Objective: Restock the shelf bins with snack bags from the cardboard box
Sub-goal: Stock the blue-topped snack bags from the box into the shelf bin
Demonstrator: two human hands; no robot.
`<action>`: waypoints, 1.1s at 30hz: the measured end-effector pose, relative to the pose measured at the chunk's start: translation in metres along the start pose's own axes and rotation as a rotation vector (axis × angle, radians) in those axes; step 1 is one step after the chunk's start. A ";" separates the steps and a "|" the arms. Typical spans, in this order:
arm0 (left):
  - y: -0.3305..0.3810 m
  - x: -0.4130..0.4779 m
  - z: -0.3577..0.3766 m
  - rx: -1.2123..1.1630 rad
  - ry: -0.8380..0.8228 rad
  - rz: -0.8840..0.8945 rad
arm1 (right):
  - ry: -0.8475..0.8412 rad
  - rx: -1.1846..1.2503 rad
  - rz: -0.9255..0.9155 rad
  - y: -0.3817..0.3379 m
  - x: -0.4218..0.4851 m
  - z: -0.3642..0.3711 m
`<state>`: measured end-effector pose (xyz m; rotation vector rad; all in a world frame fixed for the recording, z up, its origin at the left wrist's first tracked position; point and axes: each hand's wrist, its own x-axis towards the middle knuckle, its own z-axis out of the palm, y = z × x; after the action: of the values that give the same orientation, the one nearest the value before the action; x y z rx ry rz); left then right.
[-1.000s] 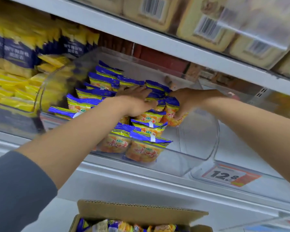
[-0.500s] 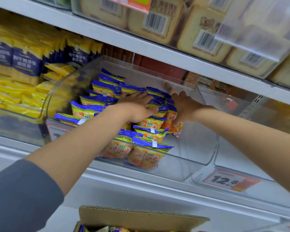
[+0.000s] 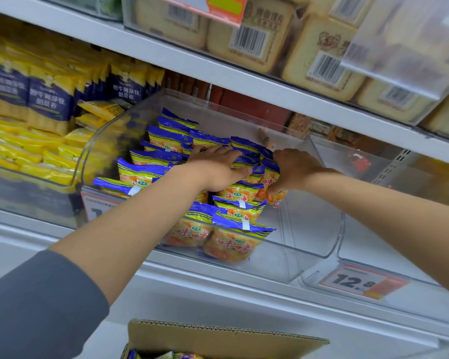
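A clear plastic bin [image 3: 314, 224] on the middle shelf holds several blue-and-yellow snack bags [image 3: 228, 242], stacked toward its left side. My left hand [image 3: 215, 168] lies flat on top of the pile, fingers straight and spread. My right hand [image 3: 293, 167] is at the pile's right edge, fingers curled round an orange-and-blue snack bag [image 3: 271, 183] that stands on end against the others. The right part of the bin shows bare plastic. The cardboard box [image 3: 218, 338] is at the bottom edge with more bags [image 3: 166, 355] peeking out.
To the left is a bin of yellow packs [image 3: 24, 156], with blue-and-yellow bags [image 3: 49, 99] standing behind it. Beige barcoded packs [image 3: 246, 35] fill the shelf above. Another clear bin [image 3: 373, 167] sits to the right, and a 12.8 price tag [image 3: 358, 282] below it.
My right hand has pushed its bag leftward against the pile. The left hand stays flat on the bags. The view has tilted up, so the box sits lower in frame.
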<state>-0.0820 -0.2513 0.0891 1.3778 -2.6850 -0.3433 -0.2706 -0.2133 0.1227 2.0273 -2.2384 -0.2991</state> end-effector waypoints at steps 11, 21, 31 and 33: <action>-0.002 0.000 0.001 -0.032 -0.019 0.003 | -0.072 0.073 -0.002 -0.003 -0.002 -0.003; 0.024 -0.056 -0.021 -0.196 0.319 0.135 | 0.240 0.340 -0.009 -0.012 -0.082 -0.019; 0.062 -0.215 0.050 -0.337 0.026 0.019 | 0.143 0.743 -0.077 -0.060 -0.245 0.083; 0.050 -0.238 0.085 -0.388 -0.098 -0.063 | -0.085 0.745 -0.092 -0.067 -0.269 0.120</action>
<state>0.0013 -0.0177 0.0218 1.3542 -2.4691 -0.9042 -0.2022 0.0568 0.0058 2.4722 -2.5628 0.5415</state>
